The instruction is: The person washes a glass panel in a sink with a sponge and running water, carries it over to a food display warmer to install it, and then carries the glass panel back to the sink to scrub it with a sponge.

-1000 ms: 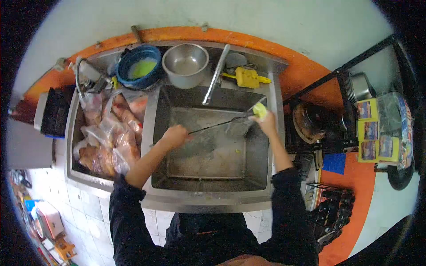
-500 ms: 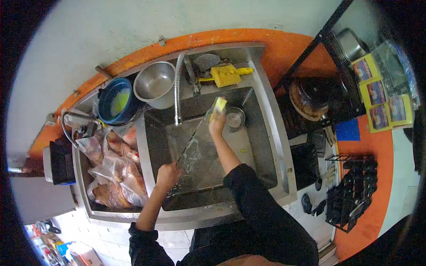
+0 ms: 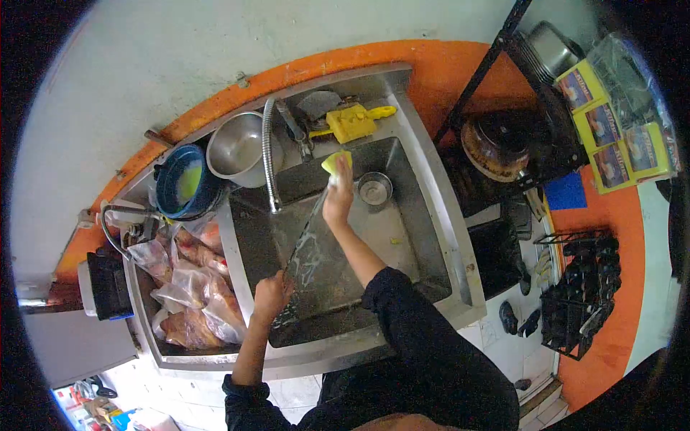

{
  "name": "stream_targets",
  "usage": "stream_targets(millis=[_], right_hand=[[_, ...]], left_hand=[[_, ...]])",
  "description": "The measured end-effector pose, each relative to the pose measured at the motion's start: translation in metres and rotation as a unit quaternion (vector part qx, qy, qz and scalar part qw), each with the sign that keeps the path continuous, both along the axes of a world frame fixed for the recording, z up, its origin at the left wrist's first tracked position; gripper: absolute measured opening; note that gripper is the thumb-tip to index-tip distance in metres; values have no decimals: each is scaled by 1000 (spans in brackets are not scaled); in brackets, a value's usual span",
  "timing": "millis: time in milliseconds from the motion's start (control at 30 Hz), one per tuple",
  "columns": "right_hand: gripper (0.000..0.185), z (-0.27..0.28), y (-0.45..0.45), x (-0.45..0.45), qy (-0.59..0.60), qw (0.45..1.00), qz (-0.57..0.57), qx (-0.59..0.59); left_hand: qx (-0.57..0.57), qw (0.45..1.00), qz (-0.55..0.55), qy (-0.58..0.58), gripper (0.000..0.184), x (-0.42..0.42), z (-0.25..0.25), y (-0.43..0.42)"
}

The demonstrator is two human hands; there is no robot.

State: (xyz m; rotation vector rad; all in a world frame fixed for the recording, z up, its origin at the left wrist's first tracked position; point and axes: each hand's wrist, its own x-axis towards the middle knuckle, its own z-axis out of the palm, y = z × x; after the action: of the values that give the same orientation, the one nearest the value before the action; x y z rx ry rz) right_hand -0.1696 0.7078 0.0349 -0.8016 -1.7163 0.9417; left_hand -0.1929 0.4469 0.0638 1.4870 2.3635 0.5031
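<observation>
Over the basin of a steel sink [image 3: 413, 251], my left hand [image 3: 272, 296] is closed around the near end of a long thin dark-edged piece [image 3: 305, 231]. It is seen almost edge-on, so its kind cannot be made out. My right hand [image 3: 338, 201] grips a yellow sponge [image 3: 336, 162] with white foam on it, close to the far end of that piece. Foam streaks the sink floor below. A small round metal bowl [image 3: 374, 189] sits in the basin, right of my right hand.
A flexible faucet hose [image 3: 269, 154] hangs over the basin's back left. Beside it stand a steel pot [image 3: 237, 147] and a blue bucket [image 3: 169, 183]. Bagged meat [image 3: 194, 287] fills the left basin. A yellow brush [image 3: 352, 123] lies on the back ledge.
The sponge in my right hand has turned and shifted slightly left along the thin piece. My left hand keeps its hold. The whole view has tilted a little.
</observation>
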Motion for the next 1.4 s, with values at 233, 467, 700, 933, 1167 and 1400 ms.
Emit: stream_targets(millis=[233,467,700,933,1167,1400], right_hand=[[40,-81,-25,22,-29,991,-79,-104],[31,-23,46,8,-18,992,-120,27],[37,-29,48,-13,180,918,-123,-331],[28,-134,14,7,-34,966,-243,-78],[39,-104,-23,0,5,899,-202,-388],[41,-233,-28,42,-104,854,-121,-495]], left_hand=[[0,1000,6,-7,21,3,15,8],[-24,999,-10,-26,22,3,21,9],[-54,995,62,-49,20,6,23,67],[-7,999,42,-25,21,-15,8,72],[2,999,11,-42,25,-23,10,67],[-71,997,24,-27,25,-31,10,70]])
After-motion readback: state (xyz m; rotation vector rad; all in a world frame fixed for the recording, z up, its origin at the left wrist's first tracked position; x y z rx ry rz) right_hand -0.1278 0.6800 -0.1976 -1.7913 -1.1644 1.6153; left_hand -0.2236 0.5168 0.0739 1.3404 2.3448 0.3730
